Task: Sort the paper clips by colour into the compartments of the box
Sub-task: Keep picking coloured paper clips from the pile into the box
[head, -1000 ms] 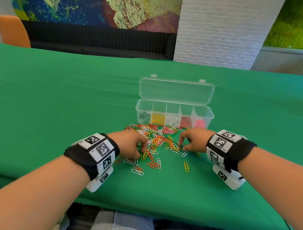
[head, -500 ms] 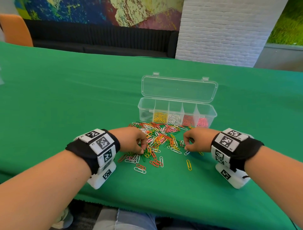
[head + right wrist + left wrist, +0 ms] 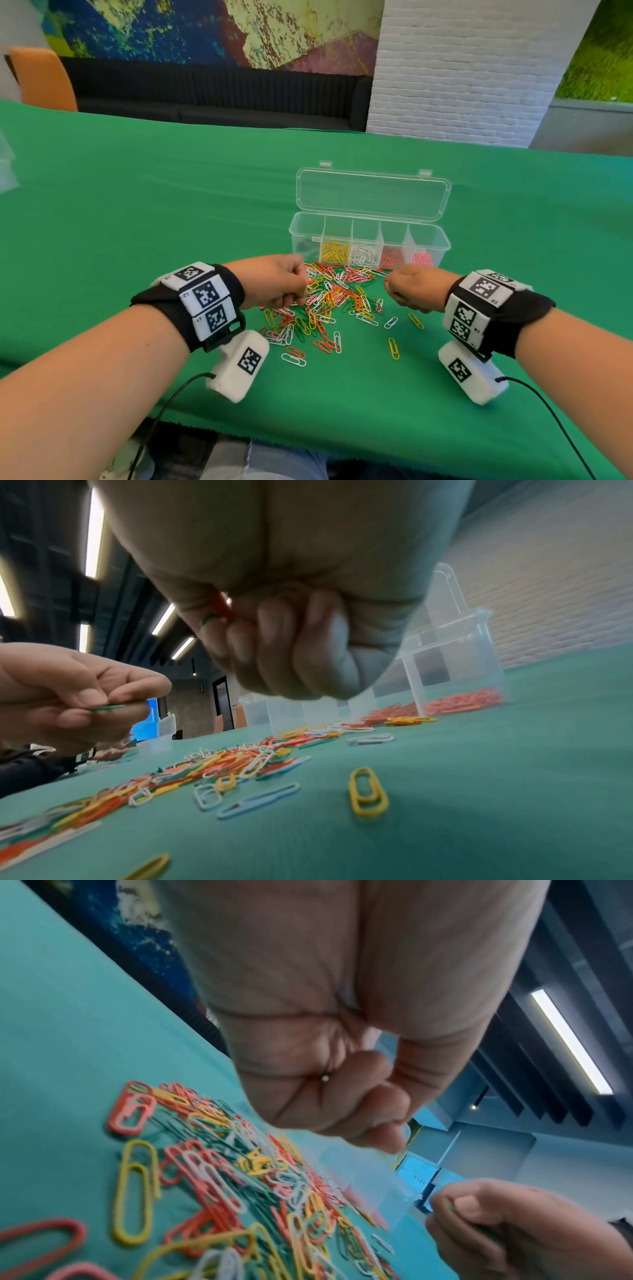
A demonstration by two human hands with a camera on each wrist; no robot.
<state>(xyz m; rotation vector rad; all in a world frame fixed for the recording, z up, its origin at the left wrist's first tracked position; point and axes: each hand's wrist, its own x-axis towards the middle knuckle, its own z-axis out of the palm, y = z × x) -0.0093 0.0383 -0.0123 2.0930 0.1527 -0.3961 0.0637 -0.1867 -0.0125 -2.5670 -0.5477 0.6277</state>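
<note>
Green cloth [image 3: 137,205] covered the table, and the heap of mixed paper clips [image 3: 329,301] lay on it, just in front of the clear box [image 3: 370,240]. Left of the heap, the left hand [image 3: 274,281] hovered above the cloth with its fingers curled; in the right wrist view its thumb and forefinger pinched a green clip [image 3: 107,708] edge-on. Behind the heap the box stood with its lid [image 3: 373,193] open and leaning back. Its leftmost compartment held something dark that I cannot make out; then came yellow clips [image 3: 335,251], white clips [image 3: 363,254], red clips [image 3: 392,257] and pink clips [image 3: 423,258]. Right of the heap, the right hand [image 3: 416,287] was raised off the cloth in a fist, fingers pressed together; its own wrist view showed a red clip [image 3: 222,607] and a bit of green caught between thumb and fingers. A lone yellow clip [image 3: 394,348] lay near the heap's right edge, closer to the person.
</note>
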